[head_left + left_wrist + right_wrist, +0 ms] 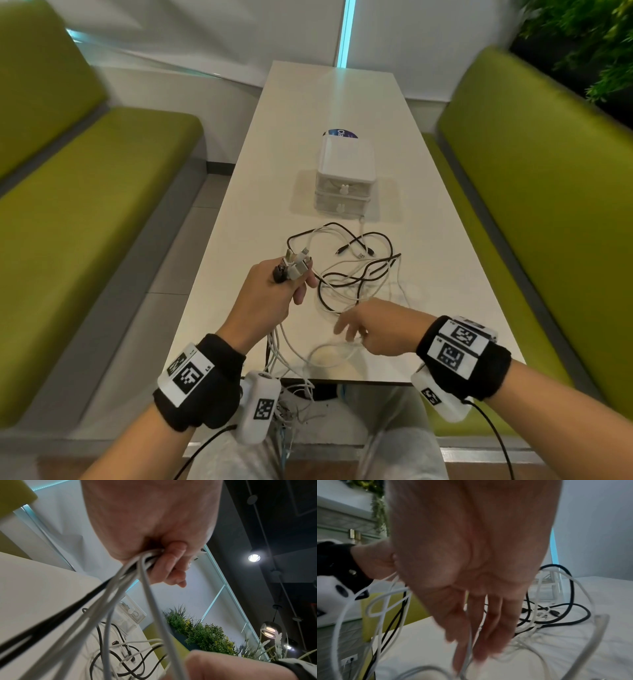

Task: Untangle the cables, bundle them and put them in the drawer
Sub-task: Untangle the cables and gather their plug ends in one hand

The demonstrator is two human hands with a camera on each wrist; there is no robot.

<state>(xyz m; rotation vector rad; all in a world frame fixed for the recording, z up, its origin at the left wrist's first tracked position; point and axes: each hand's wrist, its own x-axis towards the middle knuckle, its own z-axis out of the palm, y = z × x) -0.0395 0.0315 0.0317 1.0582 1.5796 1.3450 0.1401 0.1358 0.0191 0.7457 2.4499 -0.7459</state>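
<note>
Lying looped on the pale rectangular table (428, 192), the tangled black and white cables (356, 274) are being sorted; the left hand (274, 294) is gripping their gathered plugs, the right hand (373, 325) is combing strands with loose fingers. Advisably, free one strand at a time. Beyond, the small white plastic drawer unit (344, 178) is waiting closed.

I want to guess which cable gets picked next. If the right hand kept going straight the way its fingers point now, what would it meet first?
Most likely the white cable looped on the table just ahead of the right hand; its straight fingers point down into that loop. Blur leaves contact unclear.
</note>
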